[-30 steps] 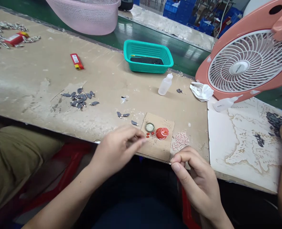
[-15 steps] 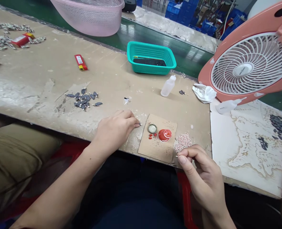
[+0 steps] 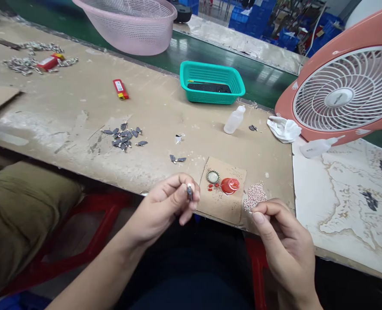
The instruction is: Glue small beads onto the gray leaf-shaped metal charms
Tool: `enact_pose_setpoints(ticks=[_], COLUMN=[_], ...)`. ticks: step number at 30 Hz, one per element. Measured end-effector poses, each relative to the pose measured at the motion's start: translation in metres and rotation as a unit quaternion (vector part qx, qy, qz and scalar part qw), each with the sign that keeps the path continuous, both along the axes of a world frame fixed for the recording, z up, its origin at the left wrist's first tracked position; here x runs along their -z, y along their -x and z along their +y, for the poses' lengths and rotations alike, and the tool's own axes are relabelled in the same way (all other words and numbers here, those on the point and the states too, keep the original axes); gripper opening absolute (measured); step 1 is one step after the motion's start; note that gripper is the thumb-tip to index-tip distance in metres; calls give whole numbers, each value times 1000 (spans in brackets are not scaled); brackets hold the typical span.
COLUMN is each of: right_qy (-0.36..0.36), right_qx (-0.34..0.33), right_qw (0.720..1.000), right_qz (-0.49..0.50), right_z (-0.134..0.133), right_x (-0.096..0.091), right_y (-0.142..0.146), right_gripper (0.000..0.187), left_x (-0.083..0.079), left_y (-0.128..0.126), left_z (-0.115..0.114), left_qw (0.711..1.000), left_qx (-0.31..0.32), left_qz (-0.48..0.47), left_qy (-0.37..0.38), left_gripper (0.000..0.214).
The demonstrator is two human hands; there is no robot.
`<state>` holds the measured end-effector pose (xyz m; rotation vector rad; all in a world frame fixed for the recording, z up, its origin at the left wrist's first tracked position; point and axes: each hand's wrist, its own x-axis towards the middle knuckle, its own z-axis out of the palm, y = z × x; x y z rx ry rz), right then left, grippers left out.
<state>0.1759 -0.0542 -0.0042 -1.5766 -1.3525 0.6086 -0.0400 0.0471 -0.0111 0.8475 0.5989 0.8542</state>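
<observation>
Cardboard pad [image 3: 225,211] between left hand [image 3: 165,211] and right hand [image 3: 283,234]; crown cap [image 3: 213,176] and red lid [image 3: 230,186] (the lid the taller) lay in the direct path.

and here's the left hand [image 3: 165,211] lifted just off the cardboard pad [image 3: 225,206], pinching a small dark charm [image 3: 189,193], while the right hand [image 3: 284,241] sits past the pad's far side, fingers closed beside a pile of pink beads [image 3: 254,195]; on the pad, a red cap [image 3: 230,185] and a crown bottle cap [image 3: 213,176]!
</observation>
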Motion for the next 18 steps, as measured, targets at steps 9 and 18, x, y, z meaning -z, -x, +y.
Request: enact_pose_setpoints(ticks=[9,18], right_qy=[-17,-18], right_qx=[8,7], right_qw=[1000,999], right_qz=[24,37], right_z=[-4,-8], right_x=[-4,-3], right_y=[7,10], right_gripper=[4,4], left_x=[-14,-17], left_y=[-19,-24], left_z=[-33,-39], left_qw=[892,877], left_qx=[73,69], left_qz=[-290,-293], left_qy=[338,376], left_gripper=[15,20])
